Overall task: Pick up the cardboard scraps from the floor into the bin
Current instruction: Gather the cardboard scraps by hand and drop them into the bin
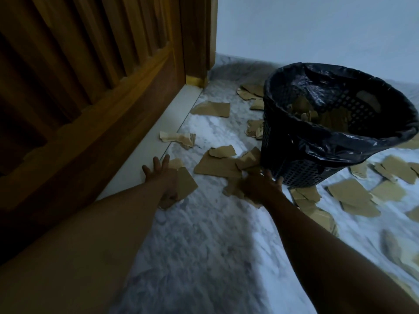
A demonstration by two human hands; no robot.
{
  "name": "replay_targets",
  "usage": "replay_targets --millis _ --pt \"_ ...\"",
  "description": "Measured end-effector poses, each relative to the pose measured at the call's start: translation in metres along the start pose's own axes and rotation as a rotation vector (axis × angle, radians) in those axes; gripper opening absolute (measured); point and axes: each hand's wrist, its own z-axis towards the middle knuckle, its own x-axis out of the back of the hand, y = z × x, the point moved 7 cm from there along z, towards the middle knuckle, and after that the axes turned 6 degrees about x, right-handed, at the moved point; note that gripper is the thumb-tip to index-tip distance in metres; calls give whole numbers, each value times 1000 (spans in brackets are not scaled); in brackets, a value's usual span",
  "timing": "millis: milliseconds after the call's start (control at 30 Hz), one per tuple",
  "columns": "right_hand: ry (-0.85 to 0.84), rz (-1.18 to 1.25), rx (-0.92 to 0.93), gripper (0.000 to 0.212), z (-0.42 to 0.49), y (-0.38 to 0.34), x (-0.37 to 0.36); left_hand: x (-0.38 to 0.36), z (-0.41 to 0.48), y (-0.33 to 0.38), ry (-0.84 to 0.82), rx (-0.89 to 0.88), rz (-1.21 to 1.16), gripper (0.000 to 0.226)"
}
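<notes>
Brown cardboard scraps (217, 166) lie all over the white and grey marble floor (204, 245). Most of them sit around a black bin (317, 155) that stands at about 2 o'clock from the middle of the view. The bin is a plastic basket with small holes in its wall, and a shiny black bag (340, 141) lines it and folds over the rim. Some scraps are already inside the bin. More scraps lie flat at 3 o'clock, to the right of the bin, and a few lie behind it at 12 o'clock near the pale wall (317, 26). The left hand (164, 177) is at about 9 o'clock from the bin. Its fingers are spread wide and it lies on top of a flat scrap (187, 184) next to the white sill (158, 141) of a wooden door (90, 87). The right hand (260, 186) is just below the bin, close to its base. It lies over a small heap of scraps, and I cannot tell if it grips them, because it is dark and blurry there. Both arms are bare.
</notes>
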Motion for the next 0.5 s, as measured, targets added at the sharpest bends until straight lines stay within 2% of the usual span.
replay_targets --millis 100,200,267,400,433,500 --pt "-69 -21 28 69 17 3 0 0 8 -2 -80 -19 -42 93" --pt "-47 104 8 54 19 1 1 -5 21 -5 -113 -48 -62 101" --pt "-33 198 5 53 18 0 0 -6 25 -7 -108 -50 -54 104" --pt "-56 198 6 64 19 -3 -8 6 6 -2 -39 -60 -32 92" --pt "-51 214 -3 55 19 -2 -11 8 1 0 -11 -58 -26 90" --pt "-41 266 3 18 13 -3 -8 11 -4 2 77 -56 -88 90"
